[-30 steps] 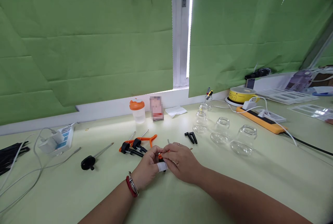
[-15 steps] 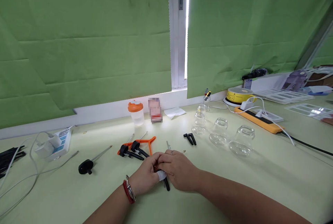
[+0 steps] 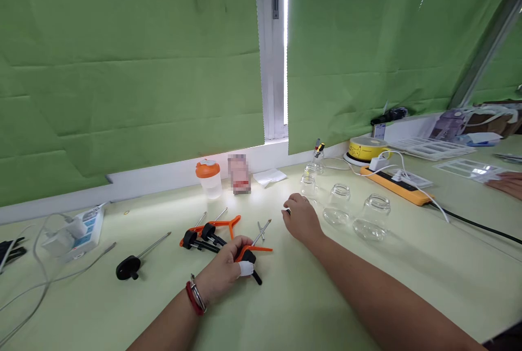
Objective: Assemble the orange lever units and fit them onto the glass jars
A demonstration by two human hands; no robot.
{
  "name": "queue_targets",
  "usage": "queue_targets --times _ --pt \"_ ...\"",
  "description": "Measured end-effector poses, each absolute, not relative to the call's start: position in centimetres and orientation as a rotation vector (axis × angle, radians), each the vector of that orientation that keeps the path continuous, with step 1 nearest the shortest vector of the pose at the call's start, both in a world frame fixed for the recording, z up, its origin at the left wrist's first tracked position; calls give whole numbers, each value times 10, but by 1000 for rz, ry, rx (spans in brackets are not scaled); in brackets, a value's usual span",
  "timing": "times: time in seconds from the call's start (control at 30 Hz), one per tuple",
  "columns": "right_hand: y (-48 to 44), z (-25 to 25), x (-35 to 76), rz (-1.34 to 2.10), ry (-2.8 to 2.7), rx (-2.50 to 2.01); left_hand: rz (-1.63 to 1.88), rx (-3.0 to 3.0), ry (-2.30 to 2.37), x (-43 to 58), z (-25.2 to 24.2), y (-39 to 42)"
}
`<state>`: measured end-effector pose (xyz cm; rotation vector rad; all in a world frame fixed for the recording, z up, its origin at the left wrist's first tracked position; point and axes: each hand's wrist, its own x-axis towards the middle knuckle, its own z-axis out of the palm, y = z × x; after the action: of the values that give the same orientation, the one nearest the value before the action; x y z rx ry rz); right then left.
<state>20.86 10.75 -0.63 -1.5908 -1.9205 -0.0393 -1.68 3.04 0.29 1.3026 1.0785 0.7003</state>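
My left hand (image 3: 228,264) is closed around a black crank piece (image 3: 249,257) fitted with an orange arm (image 3: 261,249) and a thin metal rod (image 3: 261,231) pointing away from me. White tape wraps one of its digits. Further right, my right hand (image 3: 302,219) rests on the table with curled fingers over a small black handle (image 3: 288,211), mostly hidden under them. Beside the left hand lie two similar black crank pieces (image 3: 199,238) with orange arms (image 3: 222,223). A small metal pin (image 3: 260,229) is behind the held rod. Another black knob with a rod (image 3: 129,268) lies to the left.
Several clear glass jars (image 3: 372,218) stand at the right, near my right forearm. An orange-lidded cup (image 3: 209,180) and white paper (image 3: 269,177) are at the back. An orange power strip (image 3: 397,185) and a white one (image 3: 84,231) trail cables. Another person's hand (image 3: 507,183) shows far right.
My right hand has left the crank piece and moved right and away from me, onto the small black handles. My left hand keeps the crank piece, its orange arm now visible.
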Motion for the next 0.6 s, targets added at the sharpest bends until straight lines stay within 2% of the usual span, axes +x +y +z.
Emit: queue_targets --times 0.17,0.6 --pt "118 -17 213 -2 -2056 -1959 848 1181 1053 -15 6 33" --pt "121 -19 216 -1 -2004 -2090 1046 1116 1071 -19 -2 42"
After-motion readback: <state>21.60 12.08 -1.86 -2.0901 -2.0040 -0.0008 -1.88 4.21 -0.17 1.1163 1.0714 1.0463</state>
